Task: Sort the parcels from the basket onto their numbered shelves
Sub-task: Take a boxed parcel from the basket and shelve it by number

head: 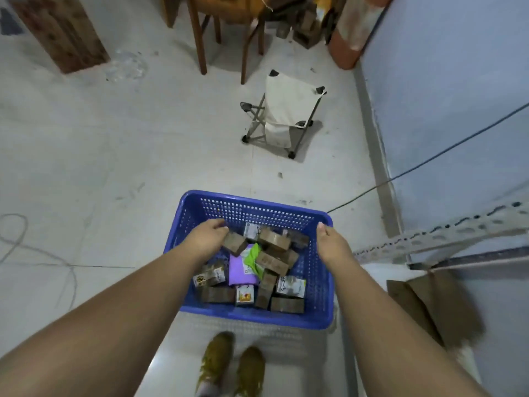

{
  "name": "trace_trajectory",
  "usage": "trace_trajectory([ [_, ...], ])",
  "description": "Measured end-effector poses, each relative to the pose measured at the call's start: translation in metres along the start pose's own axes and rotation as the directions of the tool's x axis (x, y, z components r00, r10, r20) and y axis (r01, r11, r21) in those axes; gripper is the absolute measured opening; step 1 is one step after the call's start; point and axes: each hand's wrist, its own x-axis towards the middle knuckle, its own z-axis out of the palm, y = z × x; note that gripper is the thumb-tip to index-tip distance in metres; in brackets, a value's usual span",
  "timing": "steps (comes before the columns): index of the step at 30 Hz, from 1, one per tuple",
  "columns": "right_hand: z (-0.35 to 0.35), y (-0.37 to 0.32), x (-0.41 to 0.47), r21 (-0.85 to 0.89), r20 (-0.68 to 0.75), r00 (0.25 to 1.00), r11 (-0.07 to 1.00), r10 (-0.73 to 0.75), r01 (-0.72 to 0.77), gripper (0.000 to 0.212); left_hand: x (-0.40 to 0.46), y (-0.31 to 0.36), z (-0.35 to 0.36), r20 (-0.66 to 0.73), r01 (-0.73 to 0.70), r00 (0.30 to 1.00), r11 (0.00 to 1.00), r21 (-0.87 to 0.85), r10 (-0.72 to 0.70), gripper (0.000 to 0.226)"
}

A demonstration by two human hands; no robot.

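A blue perforated plastic basket (246, 210) stands in front of me, above my feet. It holds several small brown cardboard parcels, a few white printed boxes (290, 286), a purple pouch (239, 272) and a green packet (253, 257). My left hand (207, 237) reaches into the basket's far left part and grips a small brown parcel (234, 243) from above. My right hand (332, 242) grips the basket's right rim near the far corner, thumb on top.
A grey perforated metal shelf rail (440, 232) runs along the right, with a cardboard piece (429, 305) below it. A folding fabric stool (283, 118) stands on the floor ahead. Wooden chair legs (200, 41) and a wooden crate (61, 31) lie further back. Cables trail on the left floor.
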Motion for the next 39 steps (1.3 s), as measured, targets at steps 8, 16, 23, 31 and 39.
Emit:
trace_trajectory([
  [8,0.172,0.143,0.165,0.149,0.113,0.977,0.969,0.183,-0.199,0.047,0.192,-0.11,0.171,0.181,0.099,0.98,0.99,-0.101,-0.08,0.036],
  [16,0.302,0.246,0.283,0.223,0.214,0.942,0.925,0.26,-0.306,0.061,0.307,-0.176,0.302,0.258,0.018,0.966,0.994,-0.109,0.011,0.062],
  [23,0.313,0.242,0.302,0.336,0.313,0.936,0.902,0.164,-0.27,0.076,0.329,-0.18,0.319,0.261,0.06,0.965,0.988,-0.143,-0.021,0.069],
  [31,0.227,0.148,0.188,0.237,0.065,0.997,0.971,-0.048,0.031,0.074,0.22,-0.095,0.203,0.158,-0.079,0.982,0.982,-0.173,0.107,0.062],
  [39,0.01,-0.048,0.054,0.343,0.012,0.955,0.898,-0.296,0.275,0.056,0.058,0.093,-0.021,-0.044,-0.204,0.977,0.858,-0.471,0.208,0.044],
])
